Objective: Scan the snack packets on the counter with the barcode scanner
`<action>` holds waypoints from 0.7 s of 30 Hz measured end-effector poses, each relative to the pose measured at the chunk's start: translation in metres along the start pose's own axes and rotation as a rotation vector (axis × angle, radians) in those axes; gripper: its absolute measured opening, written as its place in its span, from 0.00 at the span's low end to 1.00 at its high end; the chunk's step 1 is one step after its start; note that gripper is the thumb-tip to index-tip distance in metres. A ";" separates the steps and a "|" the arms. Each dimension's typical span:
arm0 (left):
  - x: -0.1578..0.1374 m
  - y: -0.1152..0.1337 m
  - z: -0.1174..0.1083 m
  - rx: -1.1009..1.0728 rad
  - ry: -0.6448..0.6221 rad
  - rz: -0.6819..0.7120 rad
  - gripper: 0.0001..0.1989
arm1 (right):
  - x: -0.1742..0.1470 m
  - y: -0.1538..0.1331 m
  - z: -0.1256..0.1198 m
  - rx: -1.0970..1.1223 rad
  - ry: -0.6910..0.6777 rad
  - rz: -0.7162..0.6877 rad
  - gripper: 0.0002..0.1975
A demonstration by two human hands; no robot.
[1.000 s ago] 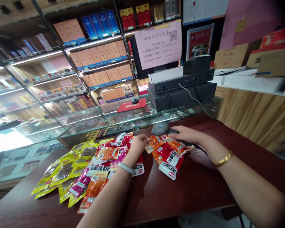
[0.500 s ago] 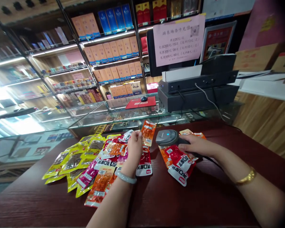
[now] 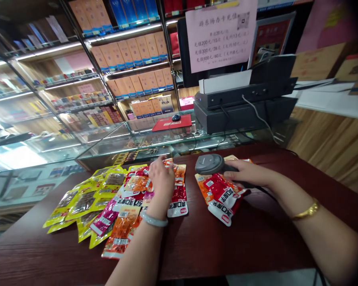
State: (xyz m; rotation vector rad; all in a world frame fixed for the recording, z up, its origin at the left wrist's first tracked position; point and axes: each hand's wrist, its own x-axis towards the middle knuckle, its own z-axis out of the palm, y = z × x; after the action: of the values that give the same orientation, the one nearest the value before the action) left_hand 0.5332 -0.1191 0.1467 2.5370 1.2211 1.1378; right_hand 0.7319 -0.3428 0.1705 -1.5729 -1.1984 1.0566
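My right hand [image 3: 250, 173] is wrapped round the handle of a grey barcode scanner [image 3: 209, 163], its head pointing left. Beneath the scanner lies a small pile of snack packets, with a red-and-white packet [image 3: 220, 192] on top. Over the larger pile at left is my left hand [image 3: 161, 174], fingers loosely bent and apart, no packet seen in them. Beside its fingertips an orange packet [image 3: 180, 174] rests on red-and-white ones. Further left are a purple packet [image 3: 104, 218], a big orange packet [image 3: 123, 228] and several yellow packets [image 3: 83, 202] with brown contents.
The packets lie on a dark red-brown table [image 3: 191, 246]. Behind it stands a glass counter [image 3: 107, 149] with a red mat [image 3: 179, 124], a mouse [image 3: 176, 117] and a black cash drawer [image 3: 244, 115]. The scanner's cable runs right, under my forearm.
My left hand has let go of the orange packet it held up; that packet now lies on the left pile. The right hand still holds the scanner. The view has tilted down slightly.
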 end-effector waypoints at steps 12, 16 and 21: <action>-0.021 0.033 0.032 -0.102 -0.491 0.083 0.06 | 0.005 0.011 -0.002 -0.035 0.015 0.010 0.26; -0.008 0.011 0.023 -0.498 -0.487 -0.207 0.09 | 0.003 0.006 0.002 -0.029 0.011 -0.005 0.30; -0.004 -0.002 0.013 -0.645 -0.432 -0.300 0.09 | 0.003 0.005 0.010 0.011 -0.052 -0.005 0.31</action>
State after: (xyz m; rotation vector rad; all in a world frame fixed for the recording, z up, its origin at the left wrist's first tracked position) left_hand 0.5393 -0.1180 0.1341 1.8972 0.8934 0.7066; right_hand 0.7237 -0.3392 0.1626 -1.5411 -1.2290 1.1050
